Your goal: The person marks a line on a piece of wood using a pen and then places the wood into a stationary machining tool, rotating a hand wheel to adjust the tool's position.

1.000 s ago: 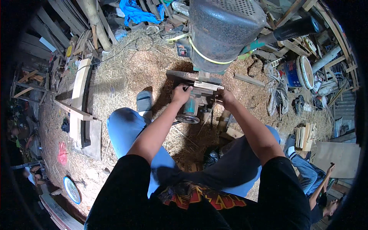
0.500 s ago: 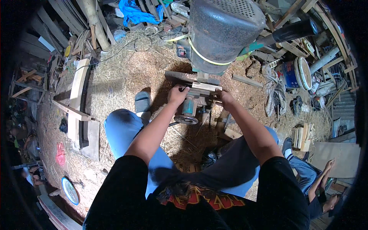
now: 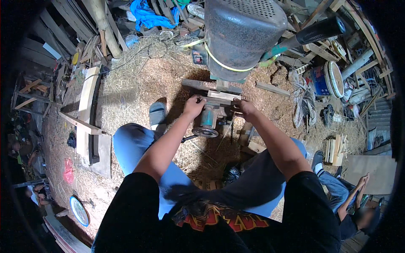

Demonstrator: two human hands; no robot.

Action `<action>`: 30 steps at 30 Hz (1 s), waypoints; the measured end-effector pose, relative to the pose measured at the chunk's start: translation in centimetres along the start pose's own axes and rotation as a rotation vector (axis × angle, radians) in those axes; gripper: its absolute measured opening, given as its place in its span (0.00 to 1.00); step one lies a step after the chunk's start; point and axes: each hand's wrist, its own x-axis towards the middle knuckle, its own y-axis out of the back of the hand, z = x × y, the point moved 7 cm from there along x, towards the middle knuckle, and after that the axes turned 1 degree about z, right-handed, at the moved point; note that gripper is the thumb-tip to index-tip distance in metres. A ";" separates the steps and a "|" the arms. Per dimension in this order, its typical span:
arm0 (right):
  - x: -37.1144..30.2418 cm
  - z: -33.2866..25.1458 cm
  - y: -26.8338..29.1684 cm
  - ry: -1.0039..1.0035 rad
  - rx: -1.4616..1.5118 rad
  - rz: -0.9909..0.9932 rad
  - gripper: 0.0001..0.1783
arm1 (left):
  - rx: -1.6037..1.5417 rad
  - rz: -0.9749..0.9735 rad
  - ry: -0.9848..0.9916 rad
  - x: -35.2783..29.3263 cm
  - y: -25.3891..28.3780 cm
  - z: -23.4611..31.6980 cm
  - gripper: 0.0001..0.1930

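A pale, short piece of wood (image 3: 224, 95) lies across the bed of a mortising machine, below its black motor housing (image 3: 242, 40). At the wood's left end my left hand (image 3: 194, 106) is closed, thumb and fingers against the wood and the fence edge. My right hand (image 3: 246, 108) pinches the right end with bent fingers. The tool's metal shank (image 3: 222, 85) comes down just behind the wood; whether it touches cannot be seen. Beneath my hands are a teal column (image 3: 206, 117) and a round handwheel (image 3: 205, 133).
A black-gripped lever (image 3: 316, 36) sticks out right of the housing. Long boards (image 3: 86, 105) stand at the left. Cut wood pieces (image 3: 335, 149) are stacked at the right, near another person (image 3: 354, 206). Shavings and straw cover the floor. A bucket (image 3: 333, 80) lies far right.
The piece of wood has shifted slightly left along the machine bed. My right hand has moved a little left with it, and my left hand stays at the other end.
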 end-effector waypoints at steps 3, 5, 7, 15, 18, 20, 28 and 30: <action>-0.6 -0.5 -0.6 0.032 0.061 -0.045 0.20 | -0.002 -0.042 -0.004 -0.3 0.0 0.1 0.24; -0.7 -0.4 -0.7 0.053 0.072 -0.014 0.16 | 0.041 -0.065 -0.037 -0.6 0.0 1.3 0.25; -0.2 -0.2 -0.8 0.057 0.068 0.023 0.14 | 0.127 -0.068 -0.099 -0.9 0.2 2.8 0.27; 0.6 0.0 -0.8 0.112 0.171 0.047 0.15 | 0.138 -0.100 -0.109 -2.1 0.3 5.8 0.32; 0.8 0.3 0.0 0.088 0.180 0.079 0.18 | 0.063 -0.163 -0.104 -2.2 -0.6 6.0 0.33; 1.0 0.4 0.2 0.090 0.178 0.084 0.19 | 0.033 -0.185 -0.131 -1.8 -0.8 5.4 0.33; -0.7 1.0 -1.3 0.062 0.124 0.213 0.26 | 0.157 -0.118 -0.129 -2.8 0.2 5.7 0.34; 0.1 2.4 -0.5 0.118 0.041 0.273 0.32 | 0.225 0.063 -0.085 -3.3 -0.1 6.3 0.35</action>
